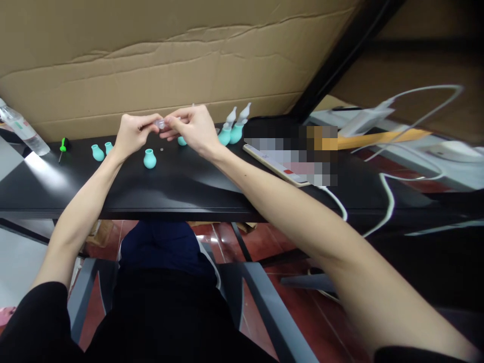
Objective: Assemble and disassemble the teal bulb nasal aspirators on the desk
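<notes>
In the head view, both hands meet left of centre in the upper half of the frame, raised over the black table (174,194). The left hand (129,133) pinches a small clear piece (161,124) between thumb and fingers; the right hand (196,128) grasps the same piece from the other side, so it sits right between the two sets of fingertips.

Below it, a teal bulb (149,159) stands upright on the table, its open neck up. Two more teal bulbs (97,153) are left of the left hand, one partly hidden by the wrist, and another shows in part beneath the right hand. Right of the right hand, near the centre of the frame, two bulbs with clear tips (237,133) stand side by side.

At the upper left are a green-and-black screwdriver (63,146) and a clear bottle (24,129). Right of centre lies a phone-like device (278,164) — partly pixelated — with a white cable (336,201) beside its lower end. Cardboard (159,75) fills the top.
</notes>
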Demonstrator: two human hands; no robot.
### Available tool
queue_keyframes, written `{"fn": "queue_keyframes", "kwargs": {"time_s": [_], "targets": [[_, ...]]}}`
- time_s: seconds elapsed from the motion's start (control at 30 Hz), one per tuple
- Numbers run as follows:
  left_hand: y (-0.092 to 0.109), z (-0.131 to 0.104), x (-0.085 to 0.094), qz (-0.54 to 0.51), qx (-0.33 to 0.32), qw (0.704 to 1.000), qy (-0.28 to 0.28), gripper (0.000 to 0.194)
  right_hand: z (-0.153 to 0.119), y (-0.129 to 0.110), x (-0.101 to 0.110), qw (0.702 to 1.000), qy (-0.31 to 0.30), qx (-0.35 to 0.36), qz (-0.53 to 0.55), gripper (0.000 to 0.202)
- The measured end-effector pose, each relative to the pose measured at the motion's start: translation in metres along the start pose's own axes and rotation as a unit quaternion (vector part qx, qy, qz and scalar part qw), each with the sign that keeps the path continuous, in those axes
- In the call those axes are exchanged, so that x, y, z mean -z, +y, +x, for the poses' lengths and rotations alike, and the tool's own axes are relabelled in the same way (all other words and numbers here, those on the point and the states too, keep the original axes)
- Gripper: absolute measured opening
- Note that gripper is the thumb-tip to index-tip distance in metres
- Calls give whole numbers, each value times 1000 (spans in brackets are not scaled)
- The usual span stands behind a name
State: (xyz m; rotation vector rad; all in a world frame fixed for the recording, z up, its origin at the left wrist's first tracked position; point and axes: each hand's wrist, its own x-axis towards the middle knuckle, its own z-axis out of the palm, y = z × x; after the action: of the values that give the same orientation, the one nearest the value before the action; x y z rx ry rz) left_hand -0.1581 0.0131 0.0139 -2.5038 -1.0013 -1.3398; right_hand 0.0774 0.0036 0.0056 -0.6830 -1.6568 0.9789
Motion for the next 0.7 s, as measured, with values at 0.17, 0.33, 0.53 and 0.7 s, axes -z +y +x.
{"fn": "queue_keyframes", "kwargs": {"time_s": [0.17, 0.33, 0.53, 0.7], "targets": [[-3, 0, 0, -17, -2, 1000, 15, 21, 0, 0, -9, 997, 4, -17, 69, 70], [-8, 3, 7, -87, 55, 992, -67, 25, 10, 14, -9, 998, 7, -20, 56, 67], [-25, 3, 36, -247, 137, 922, -265, 81, 14, 27, -8, 999, -1, 30, -22, 62], [-31, -6, 43, -254, 174, 877, -368, 78, 7, 25, -14, 991, -52, 78, -94, 53]]}}
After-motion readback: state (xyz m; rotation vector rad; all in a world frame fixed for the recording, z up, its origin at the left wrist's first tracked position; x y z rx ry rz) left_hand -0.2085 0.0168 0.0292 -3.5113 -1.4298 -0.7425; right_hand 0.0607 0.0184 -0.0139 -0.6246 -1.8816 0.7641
